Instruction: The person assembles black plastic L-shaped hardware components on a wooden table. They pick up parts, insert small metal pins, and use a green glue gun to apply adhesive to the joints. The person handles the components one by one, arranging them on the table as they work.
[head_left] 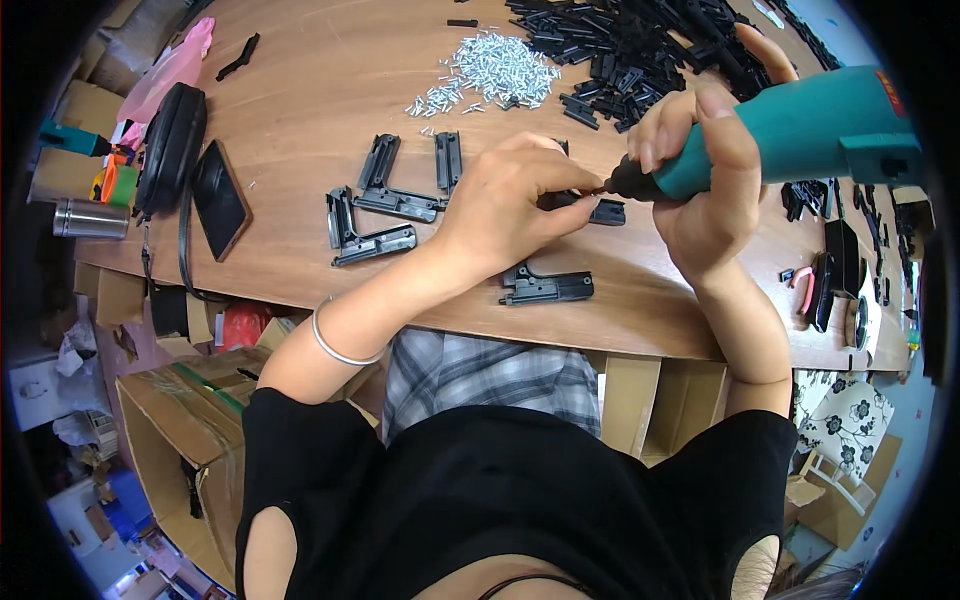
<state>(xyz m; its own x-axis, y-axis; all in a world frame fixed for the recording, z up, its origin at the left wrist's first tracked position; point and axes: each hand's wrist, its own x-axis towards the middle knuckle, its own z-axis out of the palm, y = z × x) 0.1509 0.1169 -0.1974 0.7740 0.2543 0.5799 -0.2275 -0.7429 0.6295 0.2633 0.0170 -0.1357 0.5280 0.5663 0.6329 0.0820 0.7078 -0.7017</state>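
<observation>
My right hand [700,150] grips a teal electric screwdriver [800,130], its black tip pointing left at my left hand's fingertips. My left hand [515,200] pinches something small at that tip, over a black plastic part [600,210] lying on the wooden table [300,100]; what the fingers hold is hidden. Another black part [547,287] lies just below my left hand. Three more black parts [390,190] sit to the left of it.
A heap of silver screws [495,70] lies at the back, beside a big pile of black plastic parts [630,45]. A black pouch [170,145] and a phone [220,198] lie at the left. Cardboard boxes [190,420] stand under the table.
</observation>
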